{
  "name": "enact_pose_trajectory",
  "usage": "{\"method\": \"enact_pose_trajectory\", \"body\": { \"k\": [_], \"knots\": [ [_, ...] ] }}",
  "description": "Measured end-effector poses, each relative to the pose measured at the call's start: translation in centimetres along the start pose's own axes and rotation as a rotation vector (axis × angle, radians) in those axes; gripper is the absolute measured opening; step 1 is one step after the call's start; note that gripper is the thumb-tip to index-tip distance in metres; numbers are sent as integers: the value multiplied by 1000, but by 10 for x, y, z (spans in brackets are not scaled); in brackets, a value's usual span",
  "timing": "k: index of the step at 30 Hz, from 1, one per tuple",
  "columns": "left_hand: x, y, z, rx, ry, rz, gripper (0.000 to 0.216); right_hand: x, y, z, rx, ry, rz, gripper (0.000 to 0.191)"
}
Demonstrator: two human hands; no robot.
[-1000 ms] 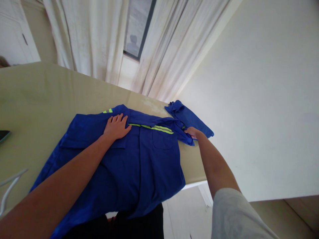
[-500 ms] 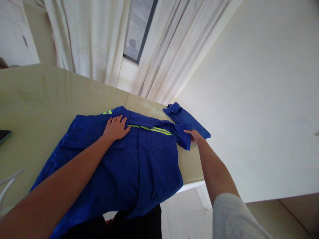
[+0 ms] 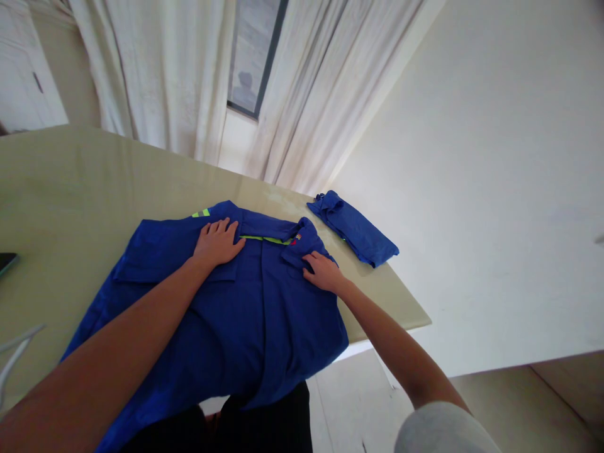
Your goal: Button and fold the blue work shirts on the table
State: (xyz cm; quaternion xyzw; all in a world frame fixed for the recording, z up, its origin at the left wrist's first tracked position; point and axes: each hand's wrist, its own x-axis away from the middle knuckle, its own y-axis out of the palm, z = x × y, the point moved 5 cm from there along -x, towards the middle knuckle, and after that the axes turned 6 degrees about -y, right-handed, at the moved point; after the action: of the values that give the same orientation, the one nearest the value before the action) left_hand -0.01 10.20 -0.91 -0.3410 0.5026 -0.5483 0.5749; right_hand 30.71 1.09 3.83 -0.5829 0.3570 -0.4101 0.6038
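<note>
Blue work shirt with yellow-green reflective stripes [image 3: 255,314] lies spread front-up on the pale green table [image 3: 85,182], its hem hanging over the edge at 6 o'clock. A second blue garment, folded into a narrow bundle [image 3: 355,228], sits apart at the shirt's 2 o'clock. The left hand [image 3: 218,242] rests flat, fingers spread, on the chest at 11 o'clock. The right hand [image 3: 321,272] presses open-palmed on the sleeve turned in at 1 o'clock. A dark phone [image 3: 6,262] lies at 9 o'clock.

1. We can read no words, numbers or brand names anywhere in view.
2. We see a tiny multicoloured patch [image 3: 297,237] on the blue cloth work shirt with neon-yellow stripes [image 3: 264,314], but it is too small to read.
</note>
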Motion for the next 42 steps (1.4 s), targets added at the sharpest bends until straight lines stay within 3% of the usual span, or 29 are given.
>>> {"method": "enact_pose_trajectory", "body": {
  "k": [3,6,10,14,17,21,24,27,29,31,33,36,39,42],
  "knots": [
    [0,-1,0,-8,-1,1,75,16,0,-6,-11,-3,105,26],
    [0,-2,2,-22,3,-5,74,32,-4,-19,-120,-127,254,28],
    [2,-5,1,-16,4,33,71,44,11,-41,-173,-296,197,20],
    [6,-19,7,27,82,125,58,45,17,-37,-372,-157,364,17],
    [13,-29,29,58,160,128,50,43,18,-39,-461,-108,472,21],
    [33,-18,80,101,282,-22,56,37,24,-56,-393,-206,372,27],
    [46,-6,107,187,358,-83,44,37,27,-54,-356,-108,372,36],
    [47,2,107,415,296,-155,34,45,25,-33,-372,94,538,35],
    [41,3,96,709,164,-203,32,55,26,-9,-420,255,703,26],
    [34,3,82,1094,-18,-231,35,62,30,15,-478,362,781,26],
    [30,2,73,1466,-170,-267,45,59,34,35,-524,365,739,41],
    [25,-3,69,1805,-236,-315,56,43,37,48,-621,216,615,47],
    [22,-10,63,1913,-284,-303,55,28,38,52,-795,140,553,38],
    [21,-13,55,1931,-357,-298,37,22,41,55,-889,199,555,35]
  ]
}}
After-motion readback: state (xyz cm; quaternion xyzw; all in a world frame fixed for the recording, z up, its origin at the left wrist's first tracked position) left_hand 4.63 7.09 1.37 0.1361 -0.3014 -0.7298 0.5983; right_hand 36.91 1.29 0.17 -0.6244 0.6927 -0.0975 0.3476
